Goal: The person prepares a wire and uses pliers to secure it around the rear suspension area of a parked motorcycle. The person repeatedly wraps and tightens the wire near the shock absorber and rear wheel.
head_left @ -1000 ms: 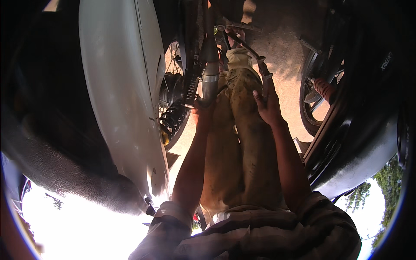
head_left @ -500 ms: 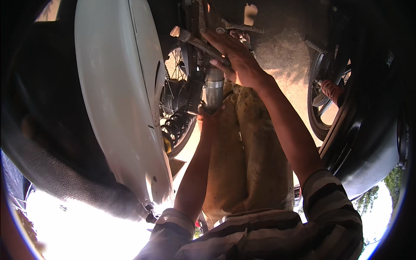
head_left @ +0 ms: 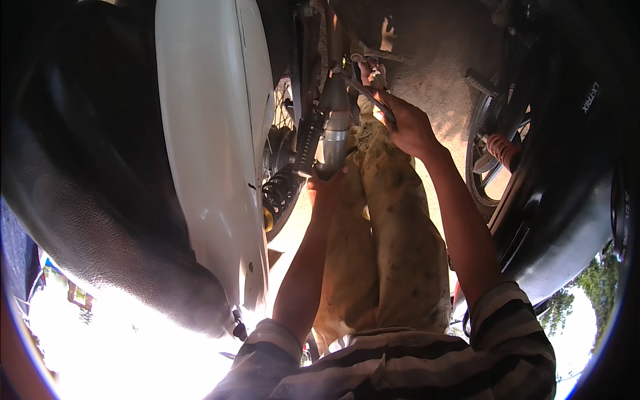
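Note:
A silver exhaust pipe [head_left: 335,139] with a clamp band runs along the underside of a white-panelled motorcycle [head_left: 213,147]. Around its near end my left hand [head_left: 327,189] is closed, part of the fingers hidden behind it. My right hand [head_left: 411,128] is closed on the near end of a dark, long-handled metal tool [head_left: 365,91]. The tool's far end meets the parts beside the upper pipe; its exact kind is unclear. A ribbed black footpeg [head_left: 309,145] sticks out just left of the pipe.
Left of the pipe are a coil-spring shock absorber [head_left: 280,190] and a spoked wheel. A second motorcycle's wheel [head_left: 481,167] and red spring [head_left: 503,151] stand close on the right. My legs [head_left: 383,247] in stained tan trousers stretch between the two machines.
My right hand has drawn back right and toward me, from fingers stretched over the tool to a closed grip. The tool's angle has shifted. My left hand stays on the pipe.

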Available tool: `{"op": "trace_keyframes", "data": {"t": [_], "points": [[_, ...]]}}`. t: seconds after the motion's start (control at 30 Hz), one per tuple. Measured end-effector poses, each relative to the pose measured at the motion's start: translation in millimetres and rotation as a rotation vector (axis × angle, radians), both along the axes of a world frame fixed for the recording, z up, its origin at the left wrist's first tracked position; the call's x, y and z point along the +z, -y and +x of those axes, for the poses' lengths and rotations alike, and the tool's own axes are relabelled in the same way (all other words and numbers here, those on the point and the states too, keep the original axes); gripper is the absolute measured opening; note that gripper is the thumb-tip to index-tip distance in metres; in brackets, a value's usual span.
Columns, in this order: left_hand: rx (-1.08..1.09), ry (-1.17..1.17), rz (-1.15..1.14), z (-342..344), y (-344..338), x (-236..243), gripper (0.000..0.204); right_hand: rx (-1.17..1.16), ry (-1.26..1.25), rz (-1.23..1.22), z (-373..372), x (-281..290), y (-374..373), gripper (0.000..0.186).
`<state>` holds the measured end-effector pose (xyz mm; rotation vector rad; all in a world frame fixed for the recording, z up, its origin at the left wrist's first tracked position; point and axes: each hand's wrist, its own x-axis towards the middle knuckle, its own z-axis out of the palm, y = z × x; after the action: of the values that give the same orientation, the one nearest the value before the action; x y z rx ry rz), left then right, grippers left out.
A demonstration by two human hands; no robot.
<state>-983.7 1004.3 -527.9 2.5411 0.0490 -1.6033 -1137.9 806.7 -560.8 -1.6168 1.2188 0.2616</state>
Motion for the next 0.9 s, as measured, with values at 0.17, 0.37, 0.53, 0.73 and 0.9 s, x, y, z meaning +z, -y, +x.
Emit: {"op": "trace_keyframes", "data": {"t": [0.17, 0.37, 0.53, 0.73, 0.9], "points": [[0.105, -0.031, -0.115, -3.7, -18.3, -8.2, 0.088, 0.275, -0.012, 0.067, -22.1, 4.7, -7.9, 0.068], [-0.094, -0.024, 0.005, -1.6, -26.0, -20.7, 0.086, 0.311, -0.036, 0.147, -11.9, 9.8, -2.4, 0.072], [-0.155, -0.065, 0.146, 2.7, -24.1, -22.5, 0.091, 0.397, -0.131, 0.175, -6.2, 29.3, 5.0, 0.072], [-0.148, 0.017, 0.032, -1.4, -24.2, -19.5, 0.092, 0.453, -0.106, 0.056, -8.9, 28.3, -4.2, 0.076], [-0.155, 0.0, 0.079, -0.3, -31.0, -25.9, 0.087, 0.474, -0.067, 0.038, -3.7, 21.2, -6.3, 0.072]]}}
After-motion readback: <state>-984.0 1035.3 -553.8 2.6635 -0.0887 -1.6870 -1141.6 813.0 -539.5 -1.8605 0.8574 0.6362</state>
